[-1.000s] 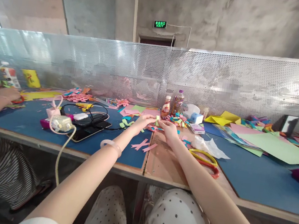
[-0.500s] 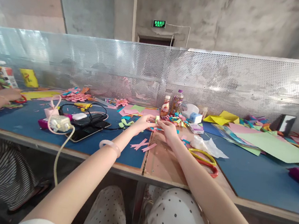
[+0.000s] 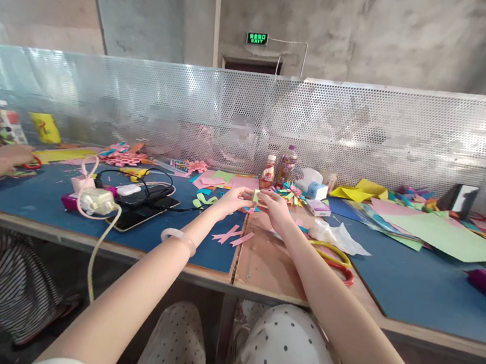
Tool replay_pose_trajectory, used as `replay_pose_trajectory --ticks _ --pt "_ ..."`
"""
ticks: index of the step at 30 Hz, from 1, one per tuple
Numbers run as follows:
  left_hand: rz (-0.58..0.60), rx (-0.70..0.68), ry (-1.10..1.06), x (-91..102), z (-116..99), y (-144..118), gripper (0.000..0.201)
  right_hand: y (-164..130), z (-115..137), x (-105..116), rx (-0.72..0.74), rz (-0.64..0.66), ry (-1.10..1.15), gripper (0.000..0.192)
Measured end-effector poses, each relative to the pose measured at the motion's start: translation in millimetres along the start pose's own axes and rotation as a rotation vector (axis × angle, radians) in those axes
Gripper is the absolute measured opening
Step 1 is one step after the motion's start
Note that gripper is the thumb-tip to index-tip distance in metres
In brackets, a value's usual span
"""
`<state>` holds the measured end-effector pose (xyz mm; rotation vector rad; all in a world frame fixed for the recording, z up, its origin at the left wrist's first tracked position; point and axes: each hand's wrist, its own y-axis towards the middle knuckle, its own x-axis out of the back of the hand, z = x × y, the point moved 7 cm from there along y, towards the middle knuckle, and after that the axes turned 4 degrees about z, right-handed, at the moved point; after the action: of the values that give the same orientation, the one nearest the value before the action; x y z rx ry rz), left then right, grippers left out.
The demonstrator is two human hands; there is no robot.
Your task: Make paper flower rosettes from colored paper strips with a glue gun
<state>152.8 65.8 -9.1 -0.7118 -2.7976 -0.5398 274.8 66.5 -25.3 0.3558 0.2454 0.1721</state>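
Both my hands meet above the table's middle, holding a small light-green strip of paper [image 3: 256, 196] between their fingertips. My left hand [image 3: 236, 200] comes from the left, its thumb and fingers pinched on the paper. From the other side, my right hand [image 3: 274, 206] pinches the strip too, fingers bent. Pink paper strips [image 3: 228, 234] lie on the table just below my left hand. A looped green paper piece [image 3: 204, 200] rests to its left. Scissors with yellow and red handles [image 3: 336, 258] lie beside my right forearm, which partly hides them.
Left of me are a tangle of cables with a plug [image 3: 98, 202] and a phone [image 3: 146, 216]. Bottles [image 3: 287, 167], a tissue pack [image 3: 316, 190] and coloured paper sheets [image 3: 449, 234] stand or lie further back. A co-worker's hands [image 3: 4, 155] work at far left.
My right-hand fingers have shifted slightly and curl more over the green paper. My left hand stays nearly in place. The view has moved very little.
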Motion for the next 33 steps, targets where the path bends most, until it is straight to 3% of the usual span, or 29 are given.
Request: replay_pose_trajectory --ticks 14,33 --pt "0.077 0.010 -0.001 -4.0 7.2 3.7 0.049 1.9 -0.7 -1.0 0.031 0.111 0.004 0.020" --pt "0.108 0.023 -0.030 -8.1 6.9 2.2 0.039 6.0 -3.7 3.9 -0.001 0.065 -0.093 0.018"
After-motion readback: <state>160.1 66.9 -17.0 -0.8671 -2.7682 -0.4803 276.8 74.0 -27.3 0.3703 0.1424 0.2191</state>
